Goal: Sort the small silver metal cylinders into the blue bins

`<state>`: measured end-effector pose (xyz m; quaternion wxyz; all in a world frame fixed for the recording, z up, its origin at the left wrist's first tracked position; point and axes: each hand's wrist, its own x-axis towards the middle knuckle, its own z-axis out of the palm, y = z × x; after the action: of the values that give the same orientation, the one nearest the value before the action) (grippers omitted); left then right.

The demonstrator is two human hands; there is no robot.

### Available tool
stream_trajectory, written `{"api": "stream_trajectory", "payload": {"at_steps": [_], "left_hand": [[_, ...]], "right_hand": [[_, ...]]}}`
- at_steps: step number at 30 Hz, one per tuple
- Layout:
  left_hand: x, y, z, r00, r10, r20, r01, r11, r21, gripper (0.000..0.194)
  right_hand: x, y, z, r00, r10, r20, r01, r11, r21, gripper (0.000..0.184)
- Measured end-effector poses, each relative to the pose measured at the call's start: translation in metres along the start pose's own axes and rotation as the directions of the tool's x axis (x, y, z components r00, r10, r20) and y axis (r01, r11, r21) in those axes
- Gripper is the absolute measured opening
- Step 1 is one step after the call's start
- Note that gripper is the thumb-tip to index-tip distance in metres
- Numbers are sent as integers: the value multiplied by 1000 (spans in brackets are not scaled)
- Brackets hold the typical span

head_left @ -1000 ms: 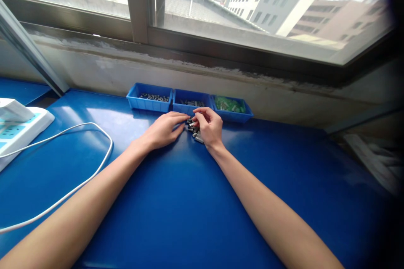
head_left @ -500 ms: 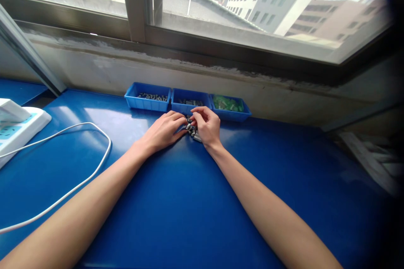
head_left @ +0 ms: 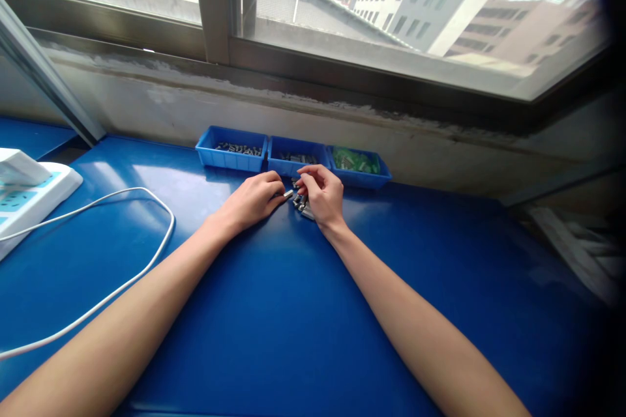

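Note:
Between the thumb and fingers of my left hand (head_left: 254, 201) is a small silvery metal piece (head_left: 288, 195), its end poking out to the right. My right hand (head_left: 323, 197) is just across from it, fingers curled in a pinch; what they grip, if anything, is too small to make out. Below and beside the right fingertips lies a little heap of metal parts (head_left: 307, 212), partly covered by that hand. Both hands are over the blue table (head_left: 293, 313), just in front of the bins.
Three blue bins stand along the wall: a left bin (head_left: 229, 159) and a middle bin (head_left: 293, 166) with small metal parts, and a right bin (head_left: 362, 179) with a green bag (head_left: 355, 160). A white power strip (head_left: 49, 189) and white cable (head_left: 169, 221) lie at left.
My left hand has drawn slightly left, away from the right hand, and the metal piece in its fingers now shows. My right hand stays over the heap.

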<state>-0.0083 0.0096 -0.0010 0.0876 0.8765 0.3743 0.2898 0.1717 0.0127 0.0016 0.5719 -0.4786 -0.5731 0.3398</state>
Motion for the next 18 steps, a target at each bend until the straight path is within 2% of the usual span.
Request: {"api": "stream_trajectory", "payload": {"at_steps": [7,13,16,18], "left_hand": [[1,-1,-9,999,-34,23,34,999,-29,14],[0,0,-8,998,-40,-41,33,988,-151,22],[2,4,-12,977,-166,-133,119,945,-305,25],[4,6,-16,933,-321,-162,205,845,-493,30]], "right_hand": [[0,0,-1,1000,5,6,-5,1000,15,11],[0,-2,0,1000,9,7,-9,1000,6,13],[0,-1,0,1000,15,5,-15,1000,6,14],[0,0,0,1000,13,7,-13,1000,3,14]]}}
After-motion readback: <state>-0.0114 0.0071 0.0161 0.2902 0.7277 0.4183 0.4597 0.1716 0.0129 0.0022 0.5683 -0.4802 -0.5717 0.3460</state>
